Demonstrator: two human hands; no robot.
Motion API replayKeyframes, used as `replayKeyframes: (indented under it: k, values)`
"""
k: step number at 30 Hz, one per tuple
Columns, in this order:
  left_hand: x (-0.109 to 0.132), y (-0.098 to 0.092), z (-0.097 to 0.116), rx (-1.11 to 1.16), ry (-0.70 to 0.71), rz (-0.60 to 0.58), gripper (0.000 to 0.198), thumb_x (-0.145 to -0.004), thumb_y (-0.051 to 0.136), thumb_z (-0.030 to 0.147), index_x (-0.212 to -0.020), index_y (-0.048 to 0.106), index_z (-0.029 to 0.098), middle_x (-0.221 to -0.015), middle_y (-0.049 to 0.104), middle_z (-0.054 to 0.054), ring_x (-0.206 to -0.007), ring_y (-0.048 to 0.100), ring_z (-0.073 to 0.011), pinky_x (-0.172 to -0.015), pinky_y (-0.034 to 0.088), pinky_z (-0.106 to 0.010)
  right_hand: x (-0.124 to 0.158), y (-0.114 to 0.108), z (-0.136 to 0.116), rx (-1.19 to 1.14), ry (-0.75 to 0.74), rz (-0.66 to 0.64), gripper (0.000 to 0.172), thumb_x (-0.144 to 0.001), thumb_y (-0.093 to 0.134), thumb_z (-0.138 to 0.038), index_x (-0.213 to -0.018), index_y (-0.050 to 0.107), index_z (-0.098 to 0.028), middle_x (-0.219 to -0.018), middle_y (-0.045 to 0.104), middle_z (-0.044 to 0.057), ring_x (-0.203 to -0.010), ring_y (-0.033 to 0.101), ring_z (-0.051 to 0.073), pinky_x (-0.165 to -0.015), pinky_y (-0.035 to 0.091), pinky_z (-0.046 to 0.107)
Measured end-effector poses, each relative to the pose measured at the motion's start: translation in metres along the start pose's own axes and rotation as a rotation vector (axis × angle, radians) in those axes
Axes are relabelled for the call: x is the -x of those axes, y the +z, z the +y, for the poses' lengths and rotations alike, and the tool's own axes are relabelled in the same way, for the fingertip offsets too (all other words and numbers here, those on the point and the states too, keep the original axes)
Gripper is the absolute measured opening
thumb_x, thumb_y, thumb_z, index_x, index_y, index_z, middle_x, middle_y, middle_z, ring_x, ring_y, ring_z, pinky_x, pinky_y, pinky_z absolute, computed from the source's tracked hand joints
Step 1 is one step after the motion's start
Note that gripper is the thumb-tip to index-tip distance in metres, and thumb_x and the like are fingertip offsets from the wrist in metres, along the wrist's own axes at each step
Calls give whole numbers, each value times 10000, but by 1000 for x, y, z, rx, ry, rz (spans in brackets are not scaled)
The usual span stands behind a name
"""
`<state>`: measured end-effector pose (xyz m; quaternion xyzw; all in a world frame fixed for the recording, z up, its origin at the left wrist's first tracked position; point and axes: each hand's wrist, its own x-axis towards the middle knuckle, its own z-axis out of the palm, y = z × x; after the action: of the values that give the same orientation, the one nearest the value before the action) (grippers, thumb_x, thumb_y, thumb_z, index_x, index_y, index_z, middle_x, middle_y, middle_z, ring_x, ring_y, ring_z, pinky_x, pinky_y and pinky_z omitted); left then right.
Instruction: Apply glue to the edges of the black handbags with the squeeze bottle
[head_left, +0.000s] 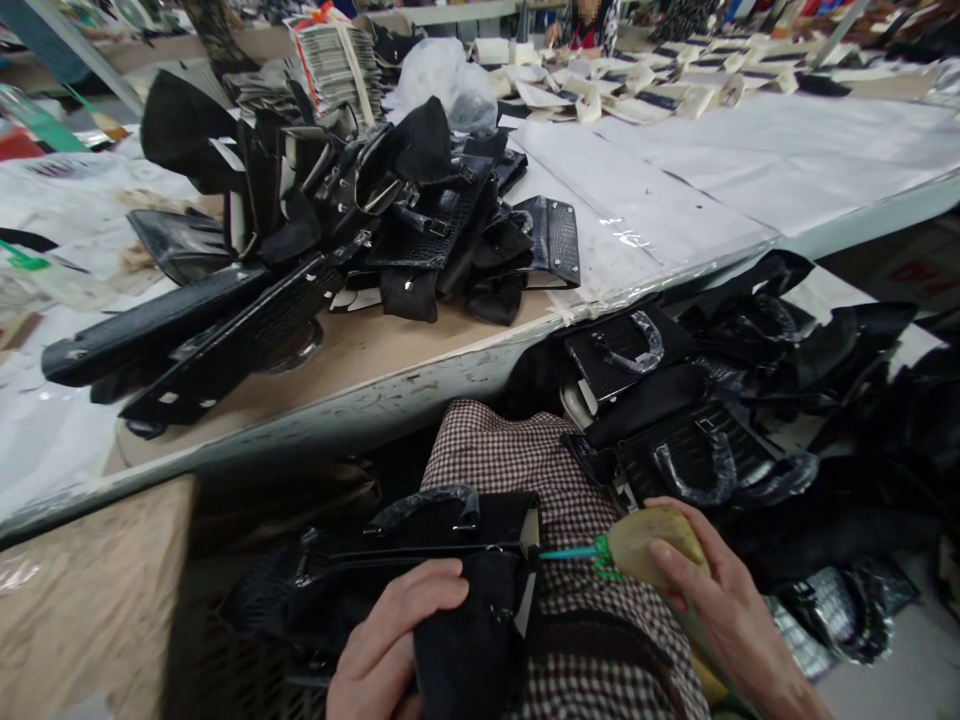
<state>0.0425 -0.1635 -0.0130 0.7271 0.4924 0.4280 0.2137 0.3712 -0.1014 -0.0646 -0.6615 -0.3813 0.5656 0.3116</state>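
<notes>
A black handbag [480, 520] lies across my lap, over a checked cloth [487, 450]. My left hand [397, 640] grips the bag's near side, its fingers bent over the black material. The bag's handle [427, 505], in clear wrapping, arches above it. In my right hand [705, 580] is a yellowish glue bottle [652, 545] with a green collar and a thin blue nozzle. The nozzle points left, its tip close to the pale edge at the bag's right end; whether they touch I cannot tell.
Black bag parts [420, 220] are heaped on the bench [360, 390] ahead. More black handbags [697, 450] with wrapped handles are piled to my right. A wooden board [90, 600] juts in at lower left. Pale pieces [637, 85] lie in rows farther back, near another person.
</notes>
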Motion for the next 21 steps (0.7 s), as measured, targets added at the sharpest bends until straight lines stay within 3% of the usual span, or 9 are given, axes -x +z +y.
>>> replayKeyframes:
  k: [3, 8, 14, 18, 21]
  values:
    - [2, 1, 0, -9, 37, -16, 217, -1004, 541, 239, -1141, 678, 143, -1094, 716, -126, -1097, 676, -263, -922, 607, -305, -2, 0, 0, 30, -18, -8, 608, -771, 706, -567, -1283, 560, -271, -1024, 704, 53, -898, 661, 279, -624, 547, 307]
    - [7, 6, 0, -33, 5, 15, 230, -1011, 529, 264, -1141, 679, 148, -1103, 716, -130, -1080, 683, -264, -906, 616, -315, -5, -1, -5, 69, -11, -16, 643, -743, 726, -626, -1249, 539, -275, -1021, 684, 24, -947, 635, 253, -773, 545, 309]
    - [12, 11, -13, -37, 132, 39, 231, -1005, 512, 231, -1132, 680, 136, -1054, 729, -127, -1037, 702, -262, -827, 638, -300, -11, 1, -12, 117, -13, -66, 662, -737, 721, -644, -1240, 521, -263, -1048, 675, 26, -959, 634, 241, -843, 540, 317]
    - [10, 12, -10, -23, 132, 47, 223, -1003, 503, 205, -1114, 685, 140, -1043, 731, -125, -1029, 706, -261, -818, 641, -309, -11, -3, -31, 201, -33, -122, 651, -746, 701, -648, -1241, 514, -270, -1089, 682, 37, -1018, 641, 254, -889, 542, 349]
    - [6, 11, 0, -21, 48, 39, 208, -994, 527, 185, -1127, 680, 138, -1057, 728, -126, -1038, 702, -256, -848, 634, -313, -4, -5, -54, 375, -96, -87, 636, -734, 693, -663, -1243, 535, -316, -1157, 674, 24, -1077, 630, 273, -967, 509, 419]
